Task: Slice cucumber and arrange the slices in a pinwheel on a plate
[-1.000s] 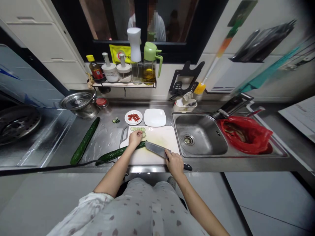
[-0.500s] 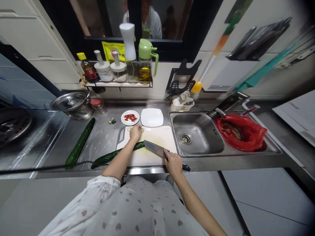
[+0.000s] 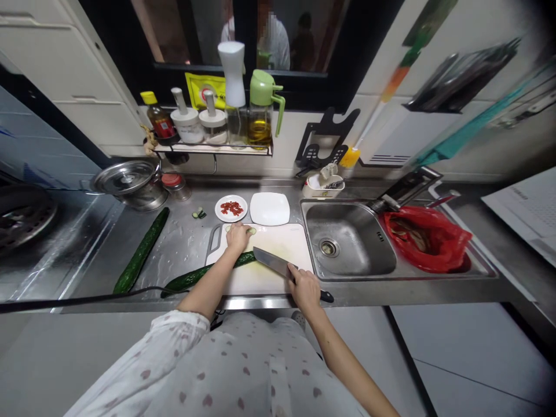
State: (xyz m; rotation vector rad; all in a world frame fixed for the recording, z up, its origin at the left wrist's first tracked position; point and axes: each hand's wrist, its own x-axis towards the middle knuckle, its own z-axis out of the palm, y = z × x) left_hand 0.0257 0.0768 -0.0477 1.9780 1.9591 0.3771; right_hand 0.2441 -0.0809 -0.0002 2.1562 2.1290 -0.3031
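My right hand [image 3: 305,288] is closed around the black handle of a kitchen knife [image 3: 273,262], its blade pointing left over the white cutting board [image 3: 278,284]. The blade tip is close to the cut end of a long green cucumber [image 3: 189,280], which lies partly on the board and passes under my left forearm. At the board's back edge, my left hand [image 3: 237,236] has its fingers bent together among cucumber slices [image 3: 252,231]. Whatever its fingertips hold is hidden.
A second whole cucumber [image 3: 141,252] lies at left. Behind the board stand a plate of chopped red pieces [image 3: 231,208] and a white square plate [image 3: 269,208]. Small cucumber ends [image 3: 198,214] are beside them. The sink [image 3: 347,237] and a red bag [image 3: 428,240] are at right.
My left hand has shifted slightly left along the back of the board, showing more of the slice at its right. The knife has barely moved, and the view has tilted slightly.
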